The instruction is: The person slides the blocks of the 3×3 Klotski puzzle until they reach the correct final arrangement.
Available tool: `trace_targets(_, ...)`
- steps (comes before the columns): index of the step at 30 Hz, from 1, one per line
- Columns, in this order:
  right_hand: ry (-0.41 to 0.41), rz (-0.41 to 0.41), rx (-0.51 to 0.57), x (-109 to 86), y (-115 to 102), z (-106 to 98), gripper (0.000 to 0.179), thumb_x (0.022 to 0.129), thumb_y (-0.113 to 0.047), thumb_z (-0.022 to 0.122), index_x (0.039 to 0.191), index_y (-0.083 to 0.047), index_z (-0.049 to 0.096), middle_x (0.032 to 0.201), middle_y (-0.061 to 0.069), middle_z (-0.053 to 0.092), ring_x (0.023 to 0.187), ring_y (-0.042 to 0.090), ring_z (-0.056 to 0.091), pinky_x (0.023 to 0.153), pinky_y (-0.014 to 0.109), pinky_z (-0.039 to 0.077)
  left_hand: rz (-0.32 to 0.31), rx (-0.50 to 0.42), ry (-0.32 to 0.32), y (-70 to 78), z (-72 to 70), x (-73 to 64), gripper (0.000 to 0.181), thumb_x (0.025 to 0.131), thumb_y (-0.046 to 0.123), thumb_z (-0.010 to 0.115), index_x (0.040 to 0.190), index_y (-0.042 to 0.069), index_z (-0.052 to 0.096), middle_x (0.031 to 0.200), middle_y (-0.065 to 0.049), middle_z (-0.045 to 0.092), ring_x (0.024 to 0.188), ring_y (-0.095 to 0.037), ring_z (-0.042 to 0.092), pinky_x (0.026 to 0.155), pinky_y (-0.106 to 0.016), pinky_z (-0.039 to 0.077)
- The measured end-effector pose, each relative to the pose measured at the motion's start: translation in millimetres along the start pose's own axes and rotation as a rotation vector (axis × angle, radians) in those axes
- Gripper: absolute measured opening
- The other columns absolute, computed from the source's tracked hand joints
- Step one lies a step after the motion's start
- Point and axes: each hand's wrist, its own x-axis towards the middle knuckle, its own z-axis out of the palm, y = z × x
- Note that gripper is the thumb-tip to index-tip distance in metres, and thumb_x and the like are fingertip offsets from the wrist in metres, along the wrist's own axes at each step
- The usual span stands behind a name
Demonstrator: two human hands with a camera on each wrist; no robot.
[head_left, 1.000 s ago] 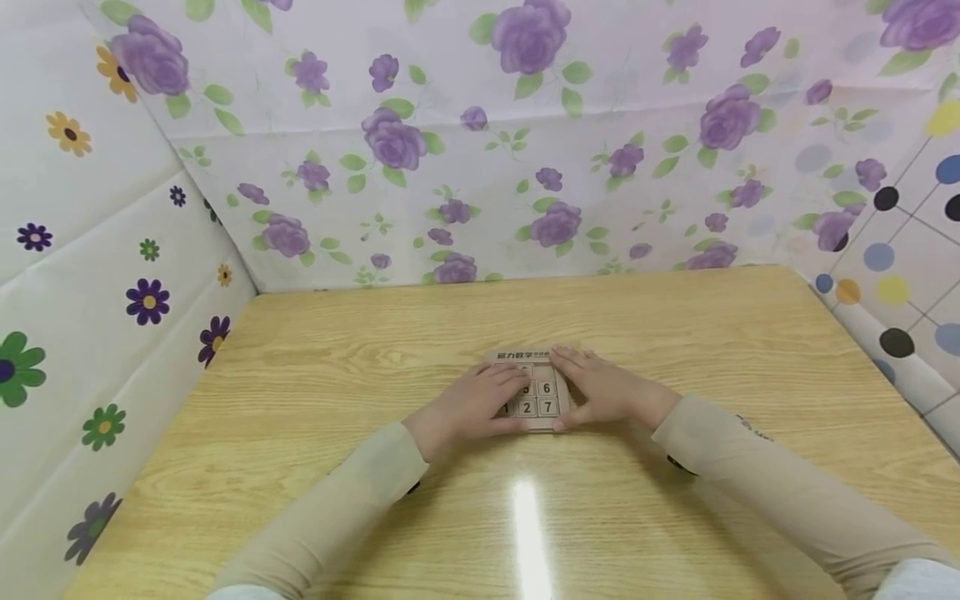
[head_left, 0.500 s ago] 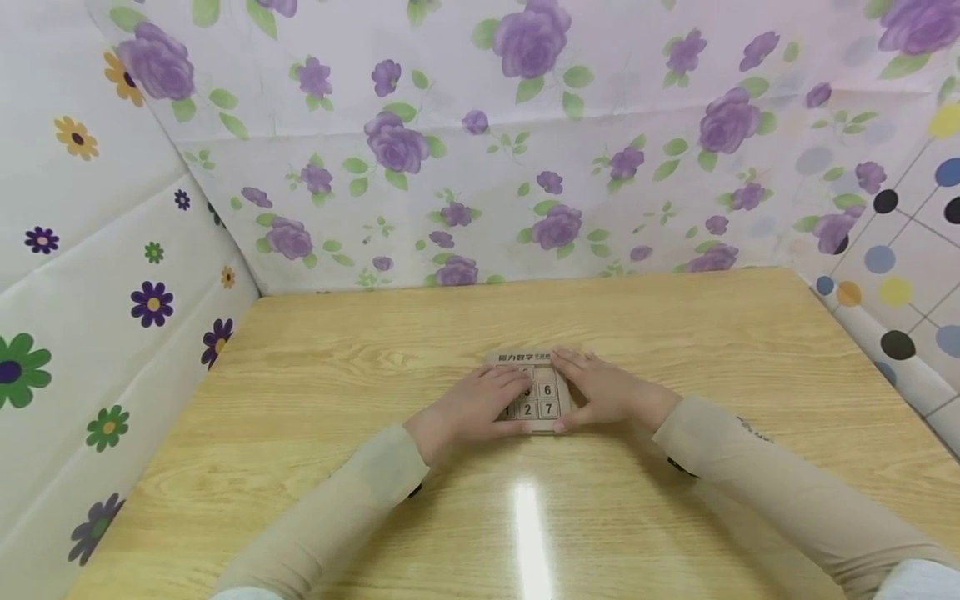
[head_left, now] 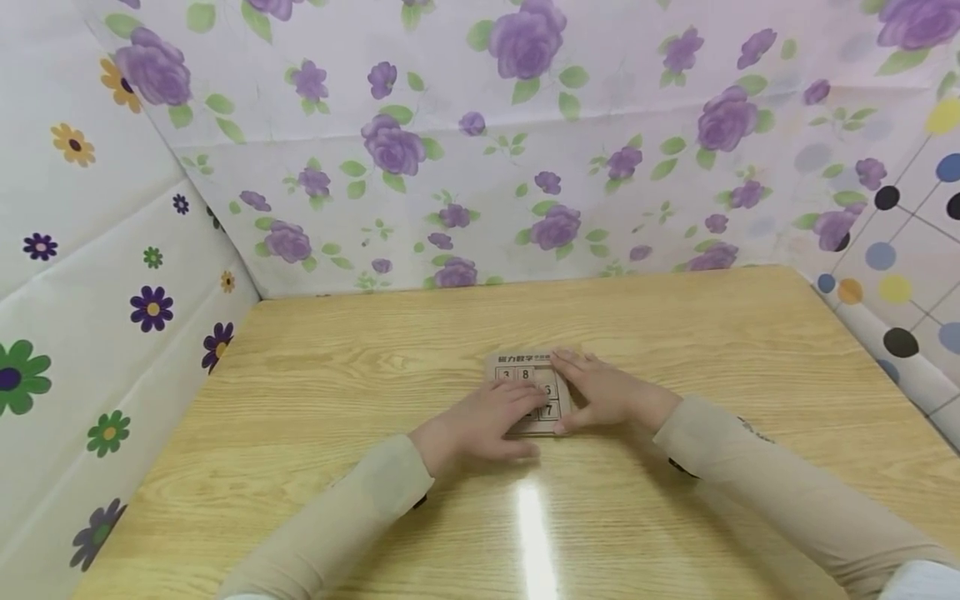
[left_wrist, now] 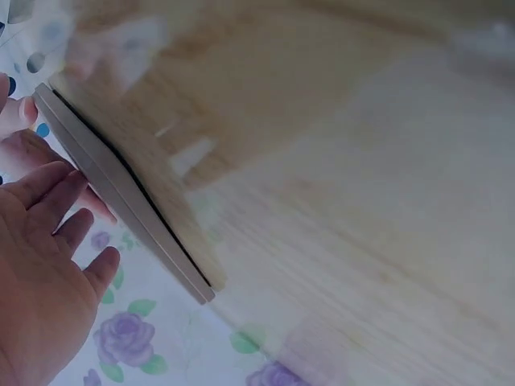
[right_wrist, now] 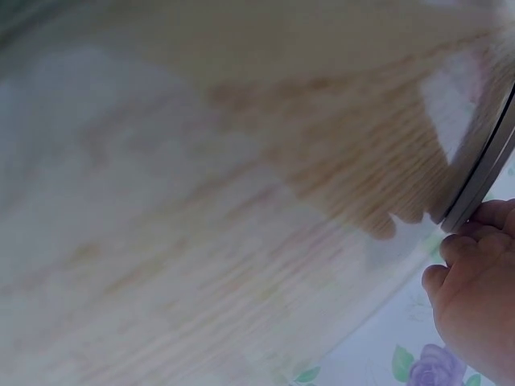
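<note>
A flat wooden number slide puzzle (head_left: 517, 359) with a printed heading lies on the table. Tiles 3 and 8 show in its top row, with a gap to the right of the 8; the 6 and 7 show along the right side. My left hand (head_left: 491, 419) stretches over the tiles, fingertips on the middle ones and thumb off the near edge. Those fingers hide several tiles. My right hand (head_left: 600, 390) holds the puzzle's right side, fingers by the far corner and thumb by the near one. From the left wrist, the puzzle's edge (left_wrist: 129, 193) is seen side-on.
The glossy wood-grain table (head_left: 360, 350) reflects a bright light strip in front of the puzzle. A flowered cloth (head_left: 450, 208) hangs behind it, with patterned cloths at the left and right sides.
My left hand has moved toward the near side and slightly right across the puzzle, uncovering the 3 and 8; its thumb has come off the near edge. The right hand stays put.
</note>
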Motion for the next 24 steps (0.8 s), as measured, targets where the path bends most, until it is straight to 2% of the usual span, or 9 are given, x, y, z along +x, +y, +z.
trace_targets(8, -0.012, 0.011, 0.012, -0.3, 2.0, 1.3, 0.117, 0.072, -0.071, 0.062, 0.152, -0.002, 0.011, 0.16, 0.014, 0.004, 0.146, 0.037, 0.006, 0.118, 0.053, 0.006, -0.03, -0.009, 0.002, -6.3, -0.7, 8.5, 0.074, 0.089, 0.055, 0.053, 0.145, 0.01, 0.038, 0.152, -0.005, 0.037, 0.143, -0.025, 0.028, 0.118, -0.045, 0.021)
trace_targets(14, -0.011, 0.017, 0.019, 0.1, 3.0, 2.7, 0.117, 0.072, -0.071, 0.062, 0.152, -0.003, 0.011, 0.16, 0.014, 0.004, 0.146, 0.037, 0.006, 0.119, 0.052, 0.006, -0.028, -0.032, 0.012, -12.1, -1.5, 11.0, 0.07, 0.088, 0.053, 0.054, 0.142, 0.011, 0.042, 0.152, -0.005, 0.037, 0.142, -0.024, 0.029, 0.119, -0.043, 0.02)
trace_targets(24, -0.017, 0.02, 0.03, 0.8, 1.8, 2.5, 0.116, 0.072, -0.07, 0.062, 0.152, -0.003, 0.011, 0.16, 0.013, 0.003, 0.146, 0.037, 0.006, 0.119, 0.051, 0.006, -0.054, -0.033, 0.004, -15.0, -1.4, 14.0, 0.076, 0.088, 0.058, 0.053, 0.145, 0.012, 0.037, 0.152, -0.004, 0.036, 0.144, -0.025, 0.025, 0.118, -0.046, 0.02)
